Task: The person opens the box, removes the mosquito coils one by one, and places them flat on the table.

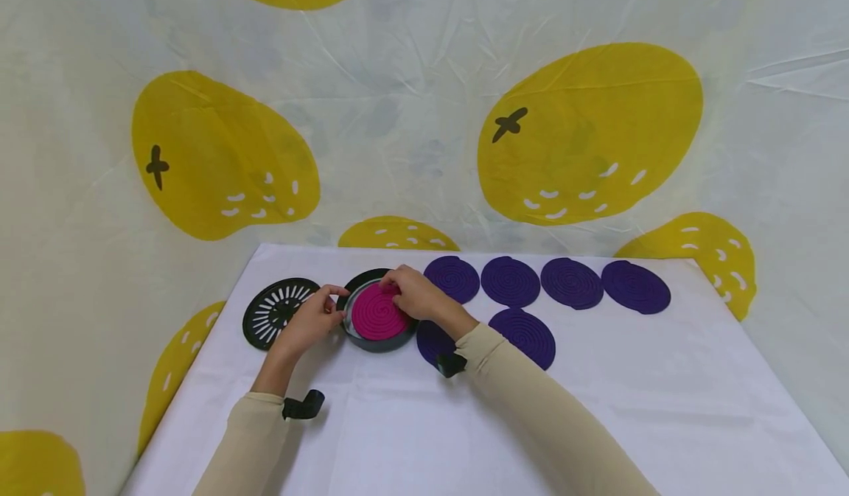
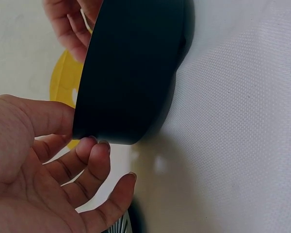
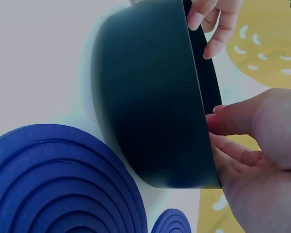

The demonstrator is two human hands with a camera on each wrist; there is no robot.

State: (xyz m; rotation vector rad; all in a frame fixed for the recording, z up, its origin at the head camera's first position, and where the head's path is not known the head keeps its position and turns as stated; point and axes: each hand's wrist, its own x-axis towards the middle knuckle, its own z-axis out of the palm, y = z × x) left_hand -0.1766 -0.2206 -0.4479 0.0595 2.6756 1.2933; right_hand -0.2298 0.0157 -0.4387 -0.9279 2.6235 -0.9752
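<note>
A dark round tin (image 1: 381, 346) stands on the table with a pink spiral coil (image 1: 378, 315) lying in its opening. At the tin's left side, my left hand (image 1: 312, 324) pinches the rim; in the left wrist view its thumb is at the edge and fingertips touch the outer wall (image 2: 126, 73). My right hand (image 1: 416, 297) reaches over the far right rim, thumb and fingers pinching the pink coil's upper right edge. In the right wrist view its fingertips (image 3: 217, 121) dip just inside the tin, where the wall hides the coil.
A black slotted lid (image 1: 255, 332) lies left of the tin, partly behind my left hand. Several purple spiral coils (image 1: 511, 282) lie to the right in two rows. My right forearm crosses over a purple coil (image 1: 432, 341) in the front row. A patterned cloth (image 1: 424, 113) hangs behind the table.
</note>
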